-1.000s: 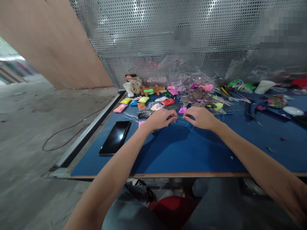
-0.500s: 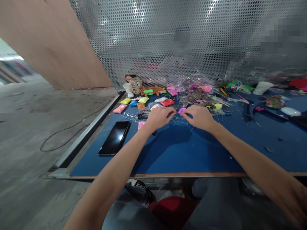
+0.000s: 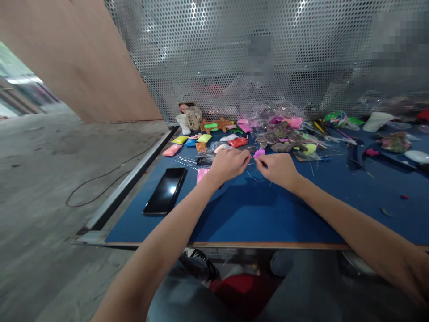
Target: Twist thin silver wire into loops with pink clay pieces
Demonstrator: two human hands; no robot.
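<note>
My left hand [image 3: 232,163] is closed in a pinch, its thumb and forefinger pointing at my right hand [image 3: 278,169]. The right fingers are pinched too, and only a narrow gap separates the two sets of fingertips. What either pinch holds is too small to make out. A small purple clay piece [image 3: 259,153] shows just behind the right fingertips; whether they touch it I cannot tell. Below the hands a thin wire-like strand [image 3: 255,179] curves over the blue table [image 3: 248,219].
A black phone [image 3: 165,191] lies left of my left arm. Behind the hands are a red clay packet [image 3: 238,142], a yellow packet [image 3: 179,139] and a brown-grey clump [image 3: 279,135]. A perforated metal panel [image 3: 214,58] stands at the back. A white cup [image 3: 377,121] is at right.
The gap between my fingertips has narrowed, with the right hand shifting slightly left toward the left one. The camera view has shifted a little.
</note>
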